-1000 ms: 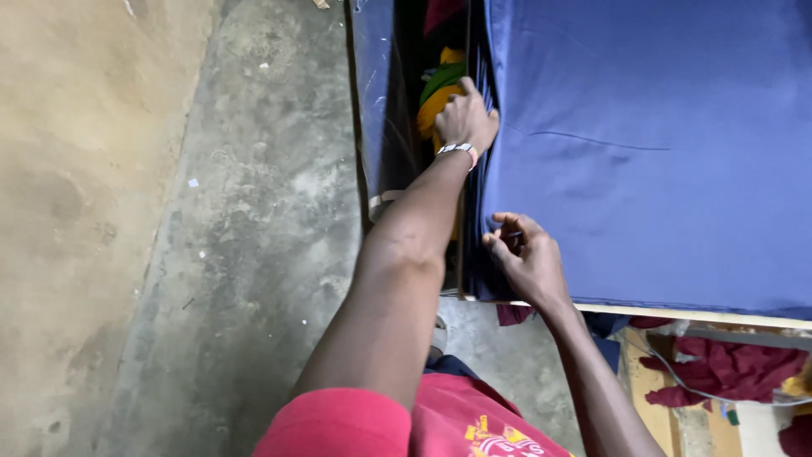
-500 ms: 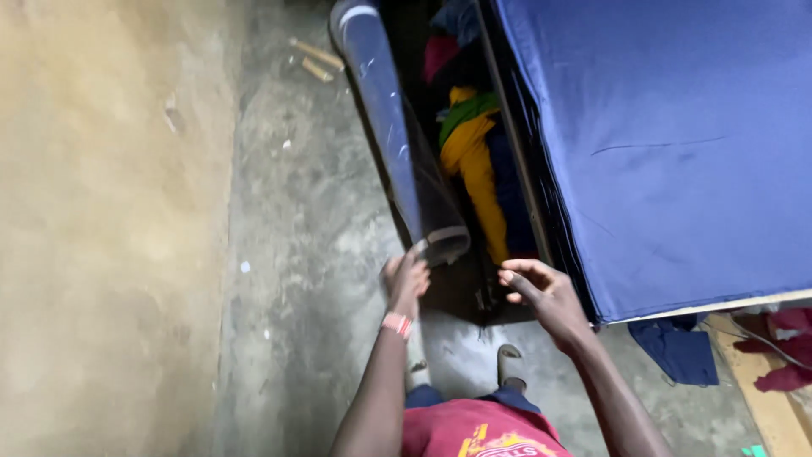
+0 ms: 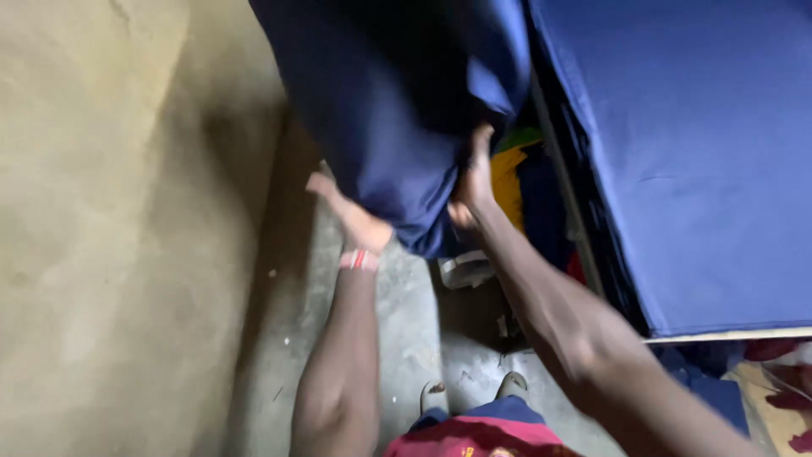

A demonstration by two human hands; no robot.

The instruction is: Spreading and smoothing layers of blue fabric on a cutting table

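Note:
A thick roll of dark blue cloth stands tilted up in front of me, held between both hands. My left hand cups its lower left side from beneath, palm up; a red and white band sits on that wrist. My right hand presses against the roll's lower right edge, fingers up along the cloth. The roll's lower end hangs just above the concrete floor. The upper end runs out of view at the top.
A table covered with blue cloth fills the right side. Yellow, green and dark fabrics lie in the gap beside it. A tan wall stands at left. My feet are on the floor; red cloth lies bottom right.
The blue roll, which leaned in the gap by the table, has been lifted out and toward me. Both hands moved from the table's edge onto the roll's lower end.

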